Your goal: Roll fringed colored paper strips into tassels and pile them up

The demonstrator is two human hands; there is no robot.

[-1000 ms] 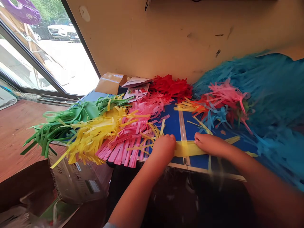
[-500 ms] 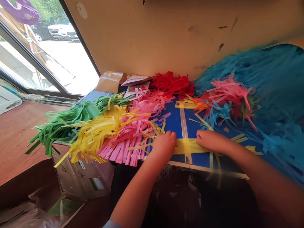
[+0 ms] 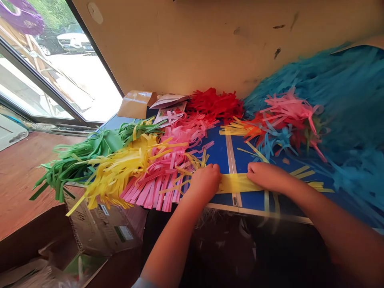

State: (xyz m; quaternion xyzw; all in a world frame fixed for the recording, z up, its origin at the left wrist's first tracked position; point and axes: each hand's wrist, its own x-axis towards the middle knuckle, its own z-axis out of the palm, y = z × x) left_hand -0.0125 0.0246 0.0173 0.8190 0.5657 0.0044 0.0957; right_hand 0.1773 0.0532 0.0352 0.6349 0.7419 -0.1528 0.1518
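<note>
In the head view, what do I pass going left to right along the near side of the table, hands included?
Green fringe → yellow fringe → pink fringe → left hand → flat yellow strip → right hand → large blue fringe heap.

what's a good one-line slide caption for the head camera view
Left hand and right hand hold a yellow fringed strip between them at a blue table, beside pink fringe.

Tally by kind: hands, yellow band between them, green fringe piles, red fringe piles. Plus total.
Hands: 2 (left hand, right hand)
Yellow band: 1
Green fringe pile: 1
Red fringe pile: 1
Total: 5
</note>
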